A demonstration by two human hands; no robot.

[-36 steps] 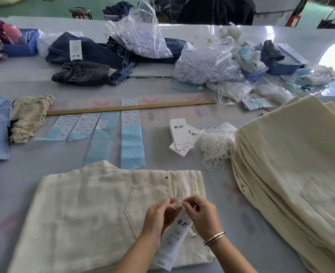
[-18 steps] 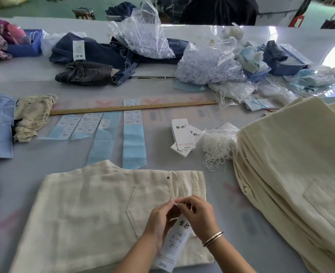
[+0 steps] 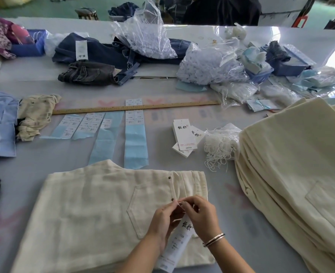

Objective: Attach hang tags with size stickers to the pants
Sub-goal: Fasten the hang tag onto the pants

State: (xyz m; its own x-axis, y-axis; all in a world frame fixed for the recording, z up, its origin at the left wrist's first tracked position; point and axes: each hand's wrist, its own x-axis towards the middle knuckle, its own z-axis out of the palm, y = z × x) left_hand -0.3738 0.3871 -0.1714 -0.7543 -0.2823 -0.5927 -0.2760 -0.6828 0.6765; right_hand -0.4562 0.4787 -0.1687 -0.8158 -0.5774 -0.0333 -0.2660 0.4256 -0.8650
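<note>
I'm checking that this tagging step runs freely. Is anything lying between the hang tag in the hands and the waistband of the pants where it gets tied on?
Nothing visible does. Both hands, left and right, pinch the string at the top of the hang tag right at the waistband of the cream pants. The tag lies directly on the fabric.

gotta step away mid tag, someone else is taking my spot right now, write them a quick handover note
Left hand and right hand: both pinch the white string of a hang tag at the waistband of the cream pants lying flat in front of you. The tag hangs down between the wrists.

Supplies: spare hang tags and a bundle of strings lie beyond the pants, size sticker strips by the wooden ruler.

Done: tag is at the waistband. I cannot tell if the string is fastened yet.

Left: finish fastening it, then check the stack of cream pants on the right, where no tags show.
</note>
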